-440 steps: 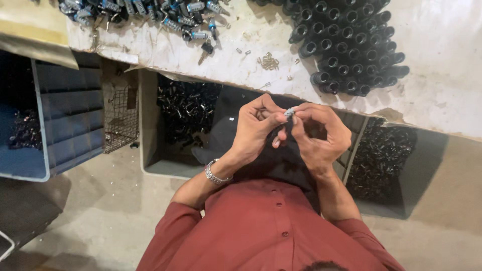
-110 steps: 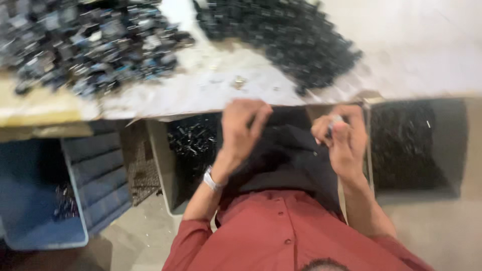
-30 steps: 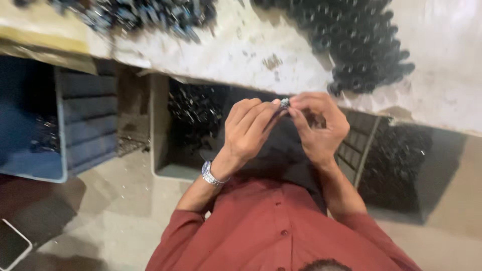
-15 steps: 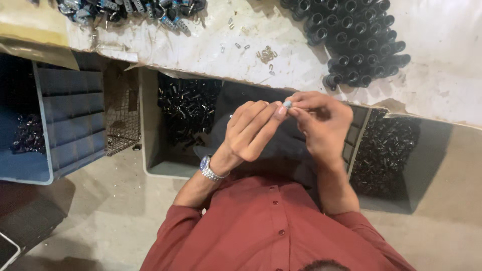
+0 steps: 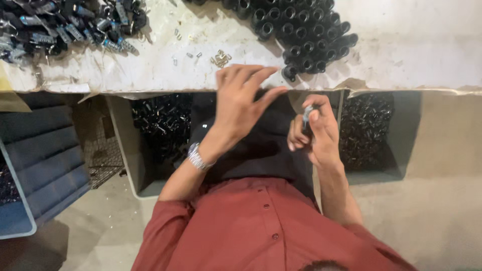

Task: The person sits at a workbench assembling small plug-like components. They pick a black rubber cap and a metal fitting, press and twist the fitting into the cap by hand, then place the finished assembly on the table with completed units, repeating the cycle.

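Two hands working: my right hand (image 5: 314, 133) is pinching a small metal part (image 5: 307, 116) over my lap; my left hand (image 5: 241, 103), fingers spread and empty, is reaching toward the table edge (image 5: 150, 85). Loosening pinch risks dropping it into the bin (image 5: 369, 130).

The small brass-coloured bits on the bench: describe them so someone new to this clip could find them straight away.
Start at the white worktable along the top of the head view. Between the heap of mixed grey and black parts at its left and the cluster of black tubes standing on end, just beyond the left hand, lies a small clump of brass-coloured bits. Only they are golden.
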A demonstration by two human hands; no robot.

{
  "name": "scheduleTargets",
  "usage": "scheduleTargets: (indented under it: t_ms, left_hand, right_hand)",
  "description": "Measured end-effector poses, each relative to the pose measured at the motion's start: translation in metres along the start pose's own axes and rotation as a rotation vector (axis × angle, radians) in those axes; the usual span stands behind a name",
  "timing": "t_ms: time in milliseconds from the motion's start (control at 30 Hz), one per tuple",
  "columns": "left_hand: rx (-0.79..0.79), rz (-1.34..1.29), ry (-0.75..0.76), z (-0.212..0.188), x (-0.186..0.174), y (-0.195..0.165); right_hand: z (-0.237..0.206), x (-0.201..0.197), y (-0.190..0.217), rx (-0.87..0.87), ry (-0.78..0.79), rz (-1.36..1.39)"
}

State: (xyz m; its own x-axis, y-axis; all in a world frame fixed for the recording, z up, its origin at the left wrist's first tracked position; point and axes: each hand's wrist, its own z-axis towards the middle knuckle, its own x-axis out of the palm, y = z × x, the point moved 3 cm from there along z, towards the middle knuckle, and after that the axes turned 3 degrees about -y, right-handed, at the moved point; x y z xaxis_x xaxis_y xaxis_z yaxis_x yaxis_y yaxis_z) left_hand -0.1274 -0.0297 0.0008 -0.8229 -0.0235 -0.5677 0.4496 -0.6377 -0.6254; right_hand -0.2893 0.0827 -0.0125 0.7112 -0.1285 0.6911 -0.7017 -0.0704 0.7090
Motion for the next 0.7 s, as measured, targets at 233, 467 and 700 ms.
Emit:
scheduleTargets:
  t_ms: [233, 467, 700]
  left_hand:
    - [-0.032, -0.105, -0.094, 0.011, 0.028, -0.01]
    - [-0.107, -0.556, 0.099, -0.034, -0.006, -0.006]
    - [-0.016, -0.606, 0.087, -0.048, -0.019, 0.009]
  right_hand:
    - [-0.011, -0.002, 0.0, 0.045, 0.093, 0.247]
    - [0.006, -0.001, -0.015, 0.086, -0.086, -0.032]
    - [0.014, 0.013, -0.022, -0.002, -0.014, -0.52]
